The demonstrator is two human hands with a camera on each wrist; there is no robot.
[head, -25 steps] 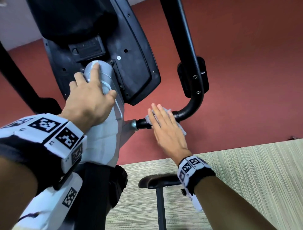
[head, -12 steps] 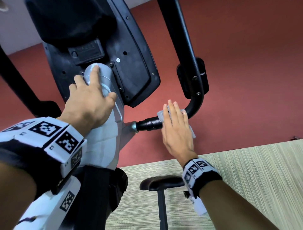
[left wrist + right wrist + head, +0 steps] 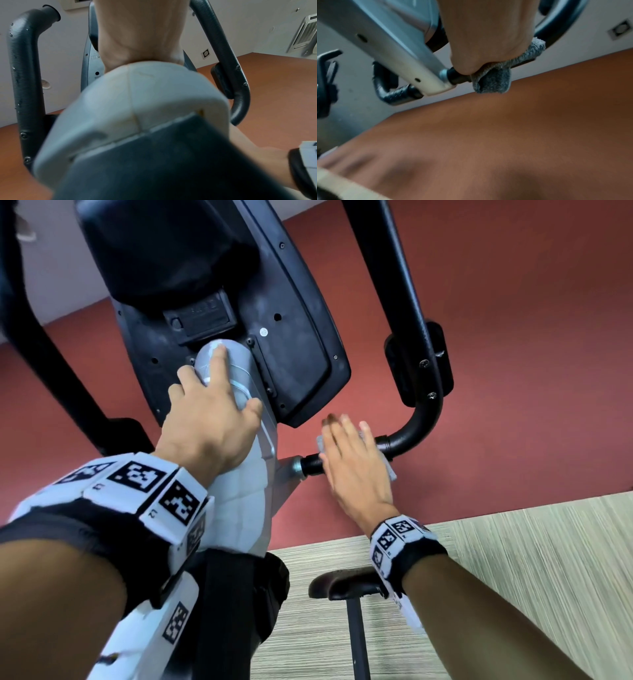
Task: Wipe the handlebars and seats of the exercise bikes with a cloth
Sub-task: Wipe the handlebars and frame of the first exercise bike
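A grey cloth (image 3: 391,471) lies over the black handlebar (image 3: 412,433) where it meets the bike's silver column (image 3: 239,501). My right hand (image 3: 356,460) presses flat on it with straight fingers. In the right wrist view the cloth (image 3: 494,81) hangs folded over the handlebar tube (image 3: 457,77) under my palm (image 3: 488,40). My left hand (image 3: 212,419) grips the silver column below the black console (image 3: 291,344), index finger pointing up it and thumb round the right side. The black seat (image 3: 342,583) sits below my right wrist.
The handlebar's upright right arm (image 3: 394,285) carries a bolted black pad (image 3: 421,364). The left handlebar arm (image 3: 25,81) rises on the far side. The floor is red (image 3: 513,371) ahead and striped beige (image 3: 531,577) nearer me.
My right hand slid the cloth rightward along the bar, then back left toward the column. My left hand stayed on the column.
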